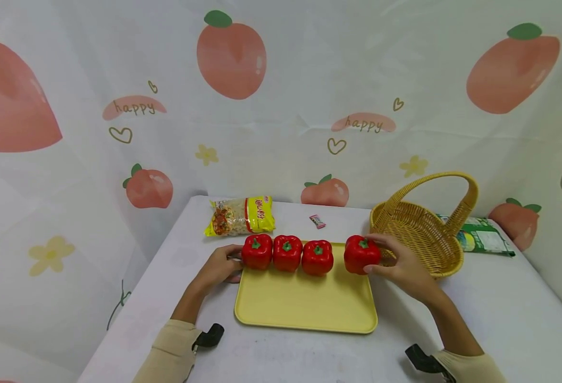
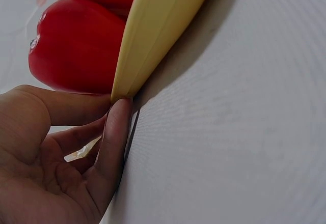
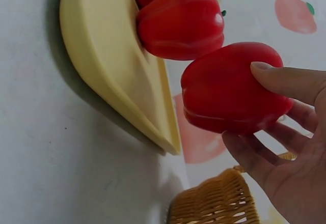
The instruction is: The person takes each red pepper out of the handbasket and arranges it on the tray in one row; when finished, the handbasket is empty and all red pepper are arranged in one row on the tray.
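A yellow tray (image 1: 304, 306) lies on the table with three red bell peppers in a row along its far side, the leftmost pepper (image 1: 257, 251) at the corner. My left hand (image 1: 217, 266) is at that corner; in the left wrist view its thumb and a finger (image 2: 114, 132) pinch the tray's rim, close beside the pepper. With my right hand (image 1: 400, 266) I grip another red bell pepper (image 3: 229, 89) by its sides, fingers and thumb spread around it. That pepper is over the tray's right end, apart from the row.
A yellow wicker basket (image 1: 421, 226) with a tall handle stands right of the tray, just behind my right hand. A green packet (image 1: 484, 236) lies partly behind it. Beyond the tray are a yellow food bag (image 1: 240, 215) and a small pink wrapped piece (image 1: 317, 221). A printed cloth (image 1: 281, 122) hangs behind.
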{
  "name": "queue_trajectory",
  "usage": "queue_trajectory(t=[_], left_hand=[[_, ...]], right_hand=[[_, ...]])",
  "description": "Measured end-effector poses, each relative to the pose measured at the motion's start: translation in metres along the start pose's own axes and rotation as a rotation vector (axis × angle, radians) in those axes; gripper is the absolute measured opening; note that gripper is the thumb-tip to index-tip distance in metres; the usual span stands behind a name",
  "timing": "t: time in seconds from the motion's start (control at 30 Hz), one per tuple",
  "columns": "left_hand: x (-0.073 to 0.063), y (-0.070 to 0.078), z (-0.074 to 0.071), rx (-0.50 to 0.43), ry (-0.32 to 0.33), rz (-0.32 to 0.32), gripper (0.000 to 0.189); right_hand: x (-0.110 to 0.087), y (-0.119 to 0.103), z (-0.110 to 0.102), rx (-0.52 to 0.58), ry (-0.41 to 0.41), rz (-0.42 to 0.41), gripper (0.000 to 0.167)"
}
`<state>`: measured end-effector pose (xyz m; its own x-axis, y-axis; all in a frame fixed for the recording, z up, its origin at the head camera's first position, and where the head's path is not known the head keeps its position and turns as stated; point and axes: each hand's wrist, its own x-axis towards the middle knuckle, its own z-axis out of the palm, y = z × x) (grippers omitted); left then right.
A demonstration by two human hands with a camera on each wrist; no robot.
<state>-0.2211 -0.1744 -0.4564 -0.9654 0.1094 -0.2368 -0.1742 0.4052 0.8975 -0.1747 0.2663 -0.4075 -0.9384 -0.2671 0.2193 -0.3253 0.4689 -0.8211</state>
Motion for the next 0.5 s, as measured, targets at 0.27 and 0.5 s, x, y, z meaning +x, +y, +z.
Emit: queue_trajectory(t=[0.27, 0.5], left_hand=[[-0.0006, 0.0006, 0.0, -0.002, 0.001, 0.005, 0.053], [-0.0012, 0.0005, 0.0001, 0.004, 0.002, 0.009, 0.052]], right_hand=[[0.0, 0.0027, 0.0048, -0.048, -0.002, 0.002, 0.064], [0.0012, 0.0061, 0.0097, -0.021, -0.014, 0.0, 0.065]])
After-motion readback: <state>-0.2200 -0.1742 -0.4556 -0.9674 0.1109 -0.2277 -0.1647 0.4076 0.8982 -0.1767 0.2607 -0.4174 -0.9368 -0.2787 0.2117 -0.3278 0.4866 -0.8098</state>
